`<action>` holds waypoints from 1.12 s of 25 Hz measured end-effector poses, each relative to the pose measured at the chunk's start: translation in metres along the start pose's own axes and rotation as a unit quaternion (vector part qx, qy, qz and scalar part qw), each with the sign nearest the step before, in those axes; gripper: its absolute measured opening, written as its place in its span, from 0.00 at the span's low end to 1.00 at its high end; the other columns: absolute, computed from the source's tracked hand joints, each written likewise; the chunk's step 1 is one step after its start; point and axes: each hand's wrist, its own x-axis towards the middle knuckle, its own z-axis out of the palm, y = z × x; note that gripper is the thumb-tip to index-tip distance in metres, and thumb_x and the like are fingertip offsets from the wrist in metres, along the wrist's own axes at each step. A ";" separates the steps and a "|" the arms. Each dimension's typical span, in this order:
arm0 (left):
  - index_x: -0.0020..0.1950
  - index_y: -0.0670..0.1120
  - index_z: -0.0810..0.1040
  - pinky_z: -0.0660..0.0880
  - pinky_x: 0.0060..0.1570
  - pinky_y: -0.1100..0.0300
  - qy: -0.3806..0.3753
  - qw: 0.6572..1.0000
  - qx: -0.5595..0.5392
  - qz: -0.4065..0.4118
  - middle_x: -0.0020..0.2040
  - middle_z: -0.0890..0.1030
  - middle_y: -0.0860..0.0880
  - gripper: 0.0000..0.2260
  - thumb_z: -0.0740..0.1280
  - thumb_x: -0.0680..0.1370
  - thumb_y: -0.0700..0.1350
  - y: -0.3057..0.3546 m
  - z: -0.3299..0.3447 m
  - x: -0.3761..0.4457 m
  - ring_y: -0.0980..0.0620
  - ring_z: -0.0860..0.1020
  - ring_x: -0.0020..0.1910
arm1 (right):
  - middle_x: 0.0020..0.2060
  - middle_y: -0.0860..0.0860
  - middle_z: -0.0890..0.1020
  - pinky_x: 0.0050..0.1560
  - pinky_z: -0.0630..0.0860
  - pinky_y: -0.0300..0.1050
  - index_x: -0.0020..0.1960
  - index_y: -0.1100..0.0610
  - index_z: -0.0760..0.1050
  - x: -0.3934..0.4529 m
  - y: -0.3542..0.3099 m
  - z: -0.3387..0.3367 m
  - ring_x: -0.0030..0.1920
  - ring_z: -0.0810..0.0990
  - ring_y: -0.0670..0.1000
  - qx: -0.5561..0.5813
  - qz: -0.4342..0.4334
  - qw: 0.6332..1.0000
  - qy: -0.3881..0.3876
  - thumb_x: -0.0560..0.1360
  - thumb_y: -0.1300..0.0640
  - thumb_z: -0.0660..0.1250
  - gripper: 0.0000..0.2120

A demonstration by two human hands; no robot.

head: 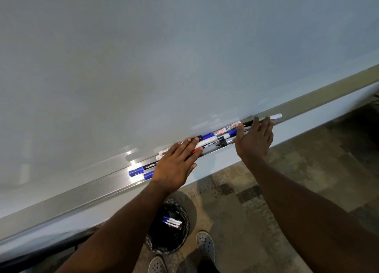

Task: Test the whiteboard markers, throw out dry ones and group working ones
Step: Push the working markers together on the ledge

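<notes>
The markers lie in a heap in the metal tray under the whiteboard, between my two hands. Two with blue caps stick out past my left hand, and one white marker pokes out past my right fingers.

I think some could roll over the front lip of the tray and fall on the floor if I push too hard or too fast. The pile sits high, so the top ones could slip off. One could even drop into the bin below, where some markers already lie, and then a good one would get mixed with the dry ones.

My left hand lies flat on the left end of the pile, fingers straight and a little spread, pressing on the markers. It grips nothing. My right hand stands on its edge at the right end, fingers straight and close together, touching the markers like a little wall. It holds nothing too.

My shoes stand by the bin on the carpet.
</notes>
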 end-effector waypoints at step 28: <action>0.78 0.50 0.58 0.56 0.73 0.48 0.029 0.999 0.005 -0.026 0.79 0.55 0.48 0.24 0.53 0.82 0.54 -0.126 0.022 -0.182 0.47 0.54 0.77 | 0.68 0.59 0.72 0.68 0.66 0.55 0.64 0.57 0.72 -0.176 -0.119 0.040 0.70 0.68 0.60 -0.029 -0.312 0.949 0.043 0.76 0.47 0.67 0.21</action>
